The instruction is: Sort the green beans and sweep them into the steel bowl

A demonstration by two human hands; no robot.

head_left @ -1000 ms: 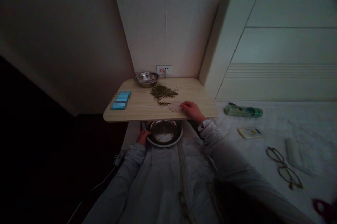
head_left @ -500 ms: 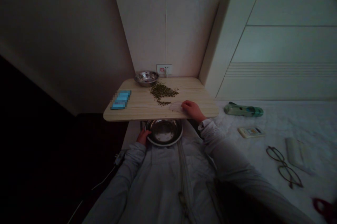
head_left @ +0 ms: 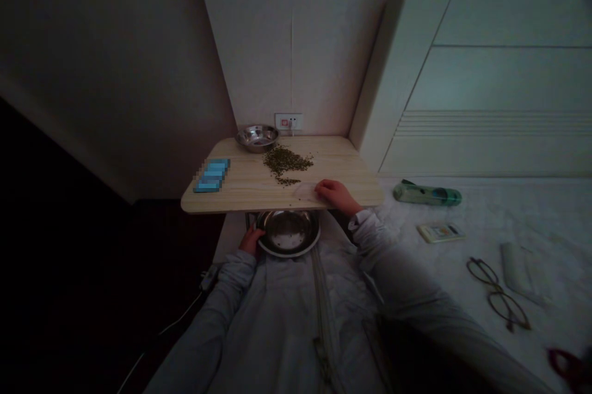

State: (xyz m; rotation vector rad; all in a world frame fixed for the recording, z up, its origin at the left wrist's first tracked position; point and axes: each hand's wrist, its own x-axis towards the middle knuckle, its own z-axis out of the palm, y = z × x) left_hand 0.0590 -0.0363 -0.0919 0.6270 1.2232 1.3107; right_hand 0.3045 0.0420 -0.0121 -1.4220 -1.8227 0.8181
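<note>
1. At the left of the bench [head_left: 342,163] lies a blue device [head_left: 213,176], its details blurred; it sits close to the side edge, so a bumped bench could tip it off.
2. Our left grip [head_left: 251,241] is closed on the left rim of the near steel bowl [head_left: 289,232], thumb over the rim. With only that side held, a slip or a shift of our lap could tilt the bowl and spill the few specks in it.
3. The far steel bowl [head_left: 257,139] stands at the far left corner, just beside the green grains [head_left: 285,161]; a wide sweep among them could knock it.
4. The grains lie loose, in a heap with a small strip on its near side. A jolt or a brisk stroke could scatter them across the smooth bench and over its near edge. If the near bowl sat out of line below that edge, they would miss it.
5. Our right grip [head_left: 340,197] looks nearly shut, fingertips pinching a thin clear sheet [head_left: 305,189] low over the bench, right of the strip. The sheet could bend or lift, letting grains slip beneath, and in this dim light we might overlook strays.
6. Farther right, the green bottle [head_left: 428,194] lies on the bed [head_left: 393,240], where a nudge could roll it.
</note>
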